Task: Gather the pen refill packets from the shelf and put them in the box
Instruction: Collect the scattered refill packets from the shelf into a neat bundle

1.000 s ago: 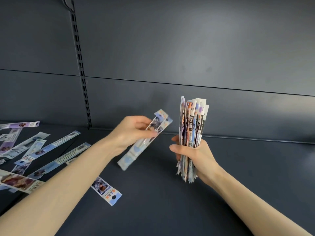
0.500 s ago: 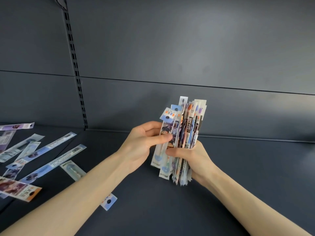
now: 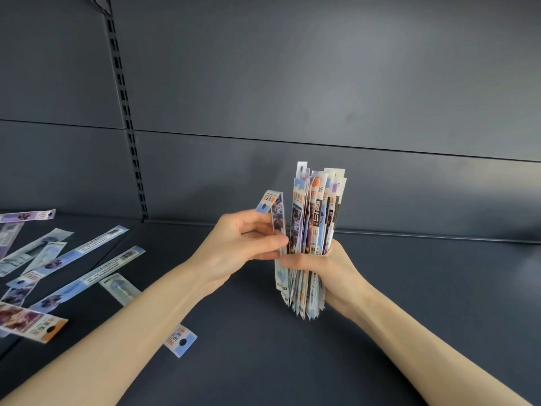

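My right hand (image 3: 330, 273) grips an upright bundle of pen refill packets (image 3: 317, 218) above the dark shelf (image 3: 409, 303). My left hand (image 3: 240, 247) pinches one blue and white packet (image 3: 273, 205) against the bundle's left side; that packet's top flap bends over to the left. Several more packets (image 3: 87, 271) lie scattered flat on the shelf at the left. One packet (image 3: 180, 341) pokes out from under my left forearm. No box is in view.
The dark grey back panel (image 3: 292, 98) rises behind the shelf, with a slotted upright rail (image 3: 126, 112) at the left. An orange-ended packet (image 3: 29, 322) lies near the shelf's left front edge.
My left hand carried a packet from the left over to the bundle and now presses it against the bundle's side. The bundle in my right hand stayed upright.
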{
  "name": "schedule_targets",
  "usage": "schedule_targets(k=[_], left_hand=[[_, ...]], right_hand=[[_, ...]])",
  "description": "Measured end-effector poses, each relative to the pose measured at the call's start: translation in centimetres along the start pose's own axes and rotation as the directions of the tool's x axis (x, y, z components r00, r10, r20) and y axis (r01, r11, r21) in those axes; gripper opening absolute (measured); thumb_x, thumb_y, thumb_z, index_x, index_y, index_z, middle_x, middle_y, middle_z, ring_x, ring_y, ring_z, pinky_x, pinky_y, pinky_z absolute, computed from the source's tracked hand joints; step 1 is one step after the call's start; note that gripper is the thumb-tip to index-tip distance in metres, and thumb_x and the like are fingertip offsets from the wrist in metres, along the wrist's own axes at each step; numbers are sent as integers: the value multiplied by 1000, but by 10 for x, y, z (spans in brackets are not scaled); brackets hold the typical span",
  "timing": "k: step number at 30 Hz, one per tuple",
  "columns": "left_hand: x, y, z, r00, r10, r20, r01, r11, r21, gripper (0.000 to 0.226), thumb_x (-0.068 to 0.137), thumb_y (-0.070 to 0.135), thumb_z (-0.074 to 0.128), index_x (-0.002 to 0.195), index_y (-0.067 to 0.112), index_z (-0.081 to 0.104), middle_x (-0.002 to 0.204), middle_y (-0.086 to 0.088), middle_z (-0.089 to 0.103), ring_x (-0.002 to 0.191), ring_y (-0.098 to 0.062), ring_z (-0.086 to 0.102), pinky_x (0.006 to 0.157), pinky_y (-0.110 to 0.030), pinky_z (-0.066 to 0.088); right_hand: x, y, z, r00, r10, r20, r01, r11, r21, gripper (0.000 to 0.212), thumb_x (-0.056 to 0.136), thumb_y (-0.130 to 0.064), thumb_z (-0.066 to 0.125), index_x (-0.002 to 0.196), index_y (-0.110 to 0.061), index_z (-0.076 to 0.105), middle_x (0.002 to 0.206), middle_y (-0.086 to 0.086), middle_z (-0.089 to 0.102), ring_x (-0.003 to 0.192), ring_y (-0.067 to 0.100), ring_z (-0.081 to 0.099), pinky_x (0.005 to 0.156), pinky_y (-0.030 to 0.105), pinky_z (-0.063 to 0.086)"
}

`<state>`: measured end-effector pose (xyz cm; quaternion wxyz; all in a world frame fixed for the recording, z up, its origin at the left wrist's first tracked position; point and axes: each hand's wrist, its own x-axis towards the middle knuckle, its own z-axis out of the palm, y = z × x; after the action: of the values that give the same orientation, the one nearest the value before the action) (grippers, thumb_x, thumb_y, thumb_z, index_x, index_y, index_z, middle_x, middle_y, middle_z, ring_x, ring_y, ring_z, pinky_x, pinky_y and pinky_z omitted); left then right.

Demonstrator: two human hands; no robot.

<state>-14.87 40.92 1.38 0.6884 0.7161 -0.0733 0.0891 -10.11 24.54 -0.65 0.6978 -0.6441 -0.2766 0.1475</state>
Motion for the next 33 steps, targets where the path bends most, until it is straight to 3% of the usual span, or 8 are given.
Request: schedule_targets(k=[4,10,14,18,23,28,30,33], left_hand=[[0,5,1,999,4,35,-3,1000,-25,30,71,20,71,97,5,71,98,-8,74,89,-19,71,73,-30,58],[7,21,2,973,210,-93,-212,977,-8,25,76,22,74,99,15,67,92,0,72,82,-12,66,66,-25,53],[9,28,3,953,262,-150,-272,961,-47,15,70,26,71,80,15,69,88,-9,71,74,-15,63,58,-22,47],[8,18,3,976,185,-115,-195,978,-76,18,75,15,69,84,0,66,86,-16,70,71,-17,64,56,-21,51],[9,17,5,983,170,-70,-175,982,-76,14,83,12,66,91,2,65,88,-8,72,77,-17,68,67,-28,56],[13,21,13,989,137,52,-139,990,30,37,87,36,60,119,18,60,112,2,69,107,-11,63,100,-33,45],[14,28,20,989,83,121,-84,996,7,47,80,43,63,121,21,57,114,-1,67,108,-12,64,99,-31,47],[21,38,33,996,77,53,-79,996,43,70,66,31,78,128,18,48,115,-6,68,104,-14,67,93,-28,51]], right_hand=[[0,-1,1,1000,14,28,-14,1000,-4,33,63,0,70,92,-16,72,95,6,72,93,20,69,85,32,56],[0,-4,3,997,60,53,-54,992,-111,29,63,-8,73,90,-7,65,85,5,65,80,16,63,75,29,53],[-2,-6,4,995,71,75,-66,996,-66,36,63,-7,73,98,-13,66,92,5,74,89,17,70,80,31,54],[-2,-5,4,998,-2,69,2,1000,6,44,65,-1,72,105,-17,67,104,8,74,100,24,69,90,37,54],[-2,-5,7,997,-12,71,15,999,-48,19,62,-3,69,75,-16,64,74,3,65,73,17,62,73,32,50],[1,-5,7,998,-14,56,16,999,-45,19,60,-1,70,75,-6,60,70,4,58,73,21,56,84,46,53],[0,-4,9,998,-9,62,15,995,-95,19,60,-1,72,74,-6,61,69,4,60,69,18,58,75,38,54],[-2,-3,12,997,0,76,13,986,-164,22,61,-2,72,78,-9,62,73,4,66,68,13,64,69,26,51]])
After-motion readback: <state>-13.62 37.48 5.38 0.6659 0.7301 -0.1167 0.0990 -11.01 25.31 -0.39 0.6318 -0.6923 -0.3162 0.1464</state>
